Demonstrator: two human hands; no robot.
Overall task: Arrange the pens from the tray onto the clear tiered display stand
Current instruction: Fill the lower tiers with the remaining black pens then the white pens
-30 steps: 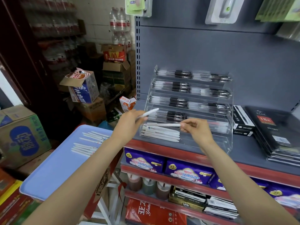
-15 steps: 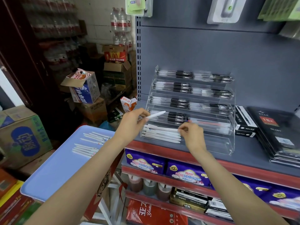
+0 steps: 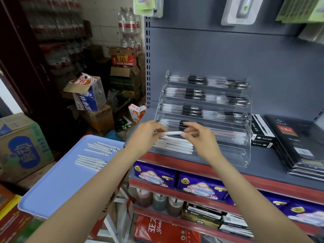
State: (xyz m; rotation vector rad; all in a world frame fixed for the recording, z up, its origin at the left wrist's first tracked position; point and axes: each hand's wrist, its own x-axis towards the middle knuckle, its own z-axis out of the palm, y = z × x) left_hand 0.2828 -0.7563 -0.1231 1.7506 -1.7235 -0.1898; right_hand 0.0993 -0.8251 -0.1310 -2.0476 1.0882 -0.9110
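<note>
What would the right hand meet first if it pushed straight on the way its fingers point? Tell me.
The right hand points left along the white pen it pinches, so it would most likely meet the left hand holding the pen's other end. Depth is unclear; if it angled lower, it might meet the white pens in the stand.

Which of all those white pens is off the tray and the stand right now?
The white pen held level between the left hand and the right hand; the others lie on the blue tray or the stand's bottom tier.
</note>
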